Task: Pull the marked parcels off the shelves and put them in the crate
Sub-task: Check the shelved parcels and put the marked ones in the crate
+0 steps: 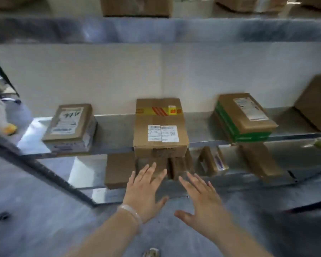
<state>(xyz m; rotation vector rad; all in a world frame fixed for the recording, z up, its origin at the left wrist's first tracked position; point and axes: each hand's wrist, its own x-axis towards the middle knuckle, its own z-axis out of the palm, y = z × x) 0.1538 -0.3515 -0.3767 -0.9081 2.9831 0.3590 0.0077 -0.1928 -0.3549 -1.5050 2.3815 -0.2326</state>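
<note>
Both hands empty, reaching for parcel at shelf edge

Grey metal shelf [115, 130] carried the tall brown cardboard parcel with yellow-red tape and white labels [160, 127], overhanging its front lip. Left hand [144, 193] and right hand [202, 199] were below it, fingers spread, touching nothing. Judgement: grip both side faces, draw out level. Crate not visible

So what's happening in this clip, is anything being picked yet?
Not yet. A person reaches both open hands, left hand and right hand, toward the shelves. Neither hand holds anything. Straight ahead on the middle shelf sits a taped cardboard box with white labels, still in place. No crate is in view.
</note>
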